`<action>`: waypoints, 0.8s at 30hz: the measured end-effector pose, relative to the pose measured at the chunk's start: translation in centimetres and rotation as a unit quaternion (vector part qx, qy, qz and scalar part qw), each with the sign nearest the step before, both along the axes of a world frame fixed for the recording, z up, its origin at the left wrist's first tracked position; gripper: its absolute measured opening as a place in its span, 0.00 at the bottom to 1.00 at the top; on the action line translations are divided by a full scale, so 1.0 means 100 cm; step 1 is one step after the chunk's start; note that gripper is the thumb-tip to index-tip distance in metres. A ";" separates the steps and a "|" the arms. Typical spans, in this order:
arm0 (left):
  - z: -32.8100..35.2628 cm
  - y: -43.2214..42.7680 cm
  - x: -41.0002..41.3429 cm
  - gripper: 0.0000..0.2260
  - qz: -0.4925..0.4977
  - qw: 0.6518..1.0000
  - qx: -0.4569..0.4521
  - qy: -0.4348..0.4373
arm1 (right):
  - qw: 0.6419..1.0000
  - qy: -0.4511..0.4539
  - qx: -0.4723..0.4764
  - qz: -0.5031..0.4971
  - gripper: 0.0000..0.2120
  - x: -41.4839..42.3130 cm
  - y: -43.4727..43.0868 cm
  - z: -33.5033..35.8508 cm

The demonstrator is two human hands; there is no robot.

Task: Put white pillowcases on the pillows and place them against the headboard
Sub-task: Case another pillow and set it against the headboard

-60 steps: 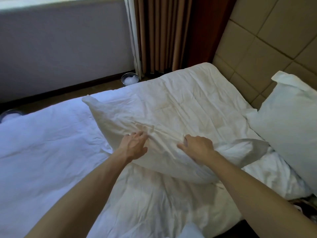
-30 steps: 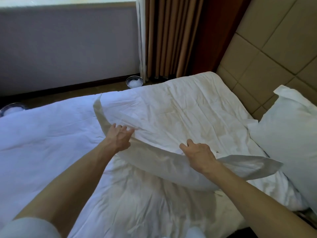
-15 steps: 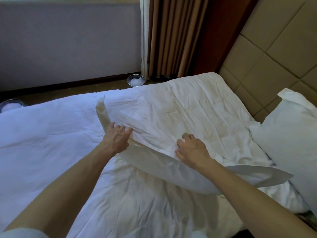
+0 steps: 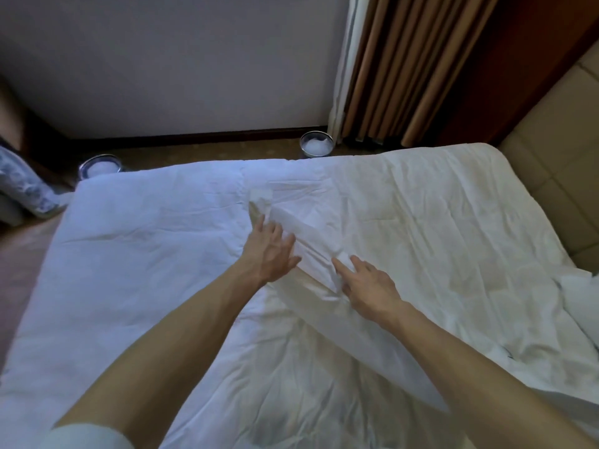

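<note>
A white-cased pillow lies slantwise across the white bed, running from mid-bed toward the lower right. My left hand rests flat against its near-left edge with fingers spread. My right hand lies on top of the pillow just to the right, fingers apart and extended, gripping nothing. The corner of a second white pillow shows at the right edge, below the beige padded headboard. Most of that second pillow is out of frame.
Two round metal bins, one by the brown curtain and one at the left, stand on the floor beyond the bed. A patterned bundle leans at the far left. A grey wall runs behind.
The pillow has come down from a raised tilt onto the bed. Both hands have loosened their grip on its edge and now lie flat. The view has swung left, away from the headboard.
</note>
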State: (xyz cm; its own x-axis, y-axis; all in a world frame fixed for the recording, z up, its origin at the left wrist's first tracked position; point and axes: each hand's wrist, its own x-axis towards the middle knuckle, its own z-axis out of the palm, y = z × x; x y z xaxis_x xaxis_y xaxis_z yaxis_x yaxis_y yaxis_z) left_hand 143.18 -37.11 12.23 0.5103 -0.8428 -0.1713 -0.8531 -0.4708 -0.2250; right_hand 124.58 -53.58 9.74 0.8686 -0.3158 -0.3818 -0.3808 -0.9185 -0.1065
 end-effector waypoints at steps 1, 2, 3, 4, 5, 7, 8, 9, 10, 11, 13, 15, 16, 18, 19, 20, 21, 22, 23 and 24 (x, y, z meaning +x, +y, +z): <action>0.000 0.004 0.010 0.28 0.022 1.000 0.011 -0.012 | 1.000 0.001 -0.004 0.001 0.34 0.001 -0.001 -0.004; 0.000 0.009 0.020 0.29 0.042 0.999 0.019 -0.022 | 1.000 -0.001 -0.008 0.002 0.34 0.003 -0.003 -0.006; -0.001 0.014 0.029 0.30 0.056 0.998 0.022 -0.030 | 1.000 -0.004 -0.015 0.004 0.34 0.004 -0.004 -0.008; -0.002 0.019 0.036 0.30 0.070 0.997 0.020 -0.036 | 1.000 -0.007 -0.023 0.006 0.34 0.006 -0.005 -0.010; -0.002 0.023 0.043 0.31 0.082 0.996 0.015 -0.037 | 1.000 -0.009 -0.029 0.006 0.35 0.007 -0.007 -0.011; -0.004 0.029 0.054 0.31 0.107 0.994 0.000 -0.024 | 0.999 -0.012 -0.031 0.005 0.35 0.010 -0.011 -0.012; -0.006 0.031 0.057 0.30 0.119 0.993 -0.005 -0.008 | 0.999 -0.014 -0.028 0.005 0.35 0.011 -0.013 -0.012; -0.009 0.033 0.059 0.29 0.129 0.992 -0.011 0.009 | 1.000 -0.012 -0.024 0.007 0.34 0.012 -0.016 -0.011; -0.011 0.033 0.061 0.29 0.138 0.990 -0.021 0.024 | 1.000 -0.011 -0.021 0.011 0.34 0.013 -0.017 -0.010; -0.012 0.033 0.062 0.28 0.150 0.987 -0.035 0.039 | 1.000 -0.012 -0.019 0.017 0.33 0.013 -0.019 -0.009; -0.010 0.031 0.065 0.25 0.170 0.981 -0.069 0.058 | 1.000 -0.011 -0.014 0.026 0.32 0.014 -0.021 -0.007; -0.006 0.028 0.070 0.21 0.166 0.980 -0.101 0.046 | 0.999 -0.010 -0.015 0.036 0.31 0.014 -0.022 -0.004; -0.004 0.027 0.074 0.19 0.159 0.980 -0.114 0.037 | 0.999 -0.012 -0.020 0.043 0.31 0.013 -0.021 -0.003; 0.001 0.025 0.083 0.15 0.151 0.980 -0.126 0.032 | 0.998 -0.018 -0.031 0.053 0.30 0.011 -0.020 0.002; 0.001 0.025 0.087 0.14 0.149 0.980 -0.127 0.029 | 0.998 -0.021 -0.034 0.057 0.30 0.010 -0.019 0.004; 0.001 0.025 0.090 0.13 0.145 0.981 -0.123 0.022 | 0.997 -0.023 -0.036 0.059 0.29 0.009 -0.017 0.006; 0.000 0.025 0.094 0.12 0.138 0.983 -0.117 0.013 | 0.997 -0.021 -0.034 0.060 0.28 0.008 -0.016 0.007; -0.002 0.025 0.097 0.12 0.131 0.985 -0.116 0.000 | 0.998 -0.021 -0.031 0.058 0.28 0.008 -0.016 0.008; -0.003 0.025 0.099 0.11 0.127 0.984 -0.123 -0.010 | 0.998 -0.021 -0.027 0.056 0.27 0.008 -0.015 0.008; -0.004 0.025 0.101 0.11 0.128 0.982 -0.138 -0.018 | 0.998 -0.022 -0.027 0.052 0.25 0.008 -0.014 0.009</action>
State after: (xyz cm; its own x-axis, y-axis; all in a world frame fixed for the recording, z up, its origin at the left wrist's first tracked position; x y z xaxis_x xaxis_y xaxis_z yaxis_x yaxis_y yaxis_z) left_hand 153.24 -34.57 11.81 0.7130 -0.6979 0.0673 -0.6926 -0.7160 -0.0877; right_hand 125.42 -54.98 10.65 0.9135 -0.2414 -0.3276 -0.2784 -0.9579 -0.0705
